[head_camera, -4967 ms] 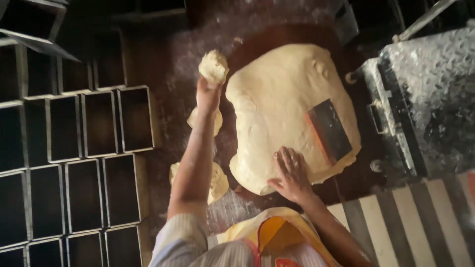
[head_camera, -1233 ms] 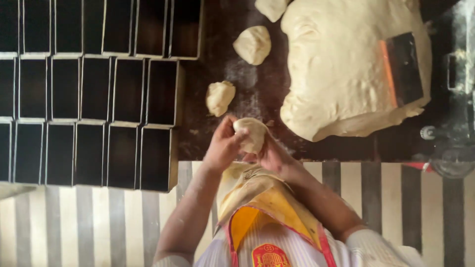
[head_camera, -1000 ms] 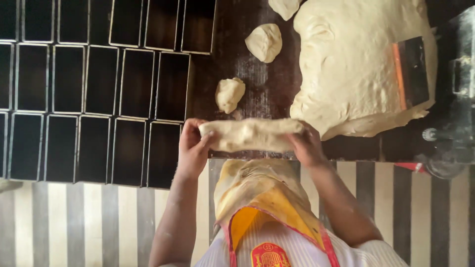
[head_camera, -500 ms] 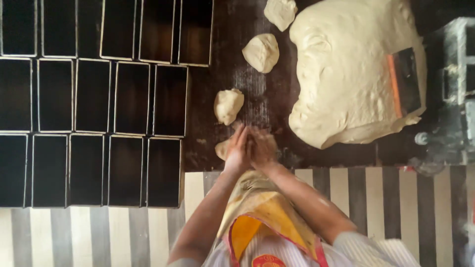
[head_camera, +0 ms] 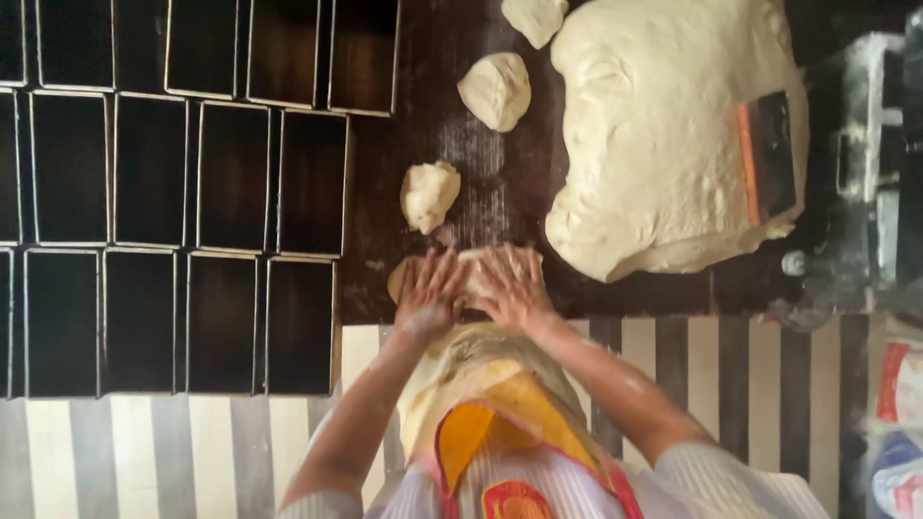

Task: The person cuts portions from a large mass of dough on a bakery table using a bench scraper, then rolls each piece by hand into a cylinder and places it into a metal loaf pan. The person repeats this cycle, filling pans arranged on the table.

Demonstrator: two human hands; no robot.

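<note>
Both my hands lie flat, fingers spread, on a small flattened dough piece (head_camera: 471, 266) at the near edge of the dark worktop (head_camera: 500, 192). My left hand (head_camera: 429, 290) covers its left part and my right hand (head_camera: 515, 288) its right part. The dough's left end pokes out past my left hand. A rounded dough lump (head_camera: 428, 194) lies just beyond my left hand. Two more lumps (head_camera: 495, 89) (head_camera: 535, 15) lie farther back.
A large dough mass (head_camera: 663, 144) fills the right of the worktop, with an orange-handled scraper (head_camera: 769, 156) lying on it. Rows of several empty black loaf tins (head_camera: 221, 178) fill the left. A metal machine (head_camera: 870, 192) stands at the right. The floor (head_camera: 163, 452) is striped.
A second ago I held the dough stretched wide between both hands above the worktop edge. It was then folded together, and now it lies on the worktop under my flat hands.
</note>
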